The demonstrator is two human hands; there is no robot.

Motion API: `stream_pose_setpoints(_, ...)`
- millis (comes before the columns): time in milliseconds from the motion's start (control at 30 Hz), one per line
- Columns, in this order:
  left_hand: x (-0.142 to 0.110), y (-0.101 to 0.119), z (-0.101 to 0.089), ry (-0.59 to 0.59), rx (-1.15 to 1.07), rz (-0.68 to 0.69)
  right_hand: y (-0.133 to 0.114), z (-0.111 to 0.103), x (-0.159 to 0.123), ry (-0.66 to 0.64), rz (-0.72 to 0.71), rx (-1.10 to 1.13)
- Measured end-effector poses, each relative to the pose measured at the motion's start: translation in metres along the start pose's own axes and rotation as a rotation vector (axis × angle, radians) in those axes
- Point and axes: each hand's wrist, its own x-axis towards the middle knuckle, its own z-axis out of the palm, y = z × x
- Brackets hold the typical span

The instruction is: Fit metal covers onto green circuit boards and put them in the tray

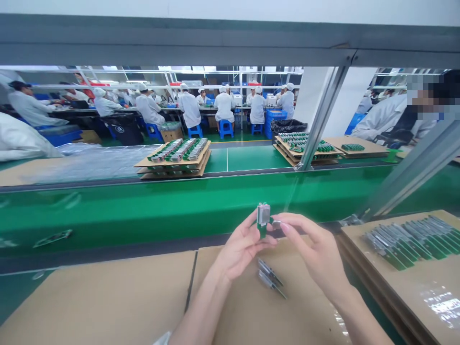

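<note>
My left hand (239, 249) grips a small green circuit board (263, 220) with a silver metal block on its face, held upright above the cardboard. Close to the board's right edge, my right hand (316, 251) pinches a small, thin, shiny piece (276, 224) between thumb and forefinger. Whether that piece touches the board I cannot tell. Below my hands, a couple of similar boards with metal parts (270, 278) lie on the cardboard sheet (230, 316).
Rows of similar boards (413, 239) lie on a cardboard stack at right. A green conveyor belt (143, 206) runs across in front. Beyond it stand stacked boards on cardboard (179, 151) and another stack (305, 143). A metal post (323, 112) rises at right. Several people in white work behind.
</note>
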Motion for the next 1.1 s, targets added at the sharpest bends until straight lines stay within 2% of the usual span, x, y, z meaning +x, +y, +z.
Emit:
stream_pose_setpoints(200, 0.004, -0.003, 0.016, 0.242, 0.295, 0.112, 0.004, 0.003, 0.002, 0.008, 0.193, 0.128)
stream_pose_setpoints(300, 0.005, -0.005, 0.021, 0.303, 0.380, 0.124, 0.009, 0.006, 0.005, 0.014, 0.247, 0.249)
stream_pose_setpoints(767, 0.003, -0.002, 0.017, 0.179, 0.386, 0.092, 0.014, 0.009, 0.005, 0.035, 0.276, 0.284)
stream_pose_setpoints(1100, 0.003, -0.004, 0.017, 0.198, 0.293, 0.074, 0.014, 0.011, 0.005, 0.045, 0.273, 0.284)
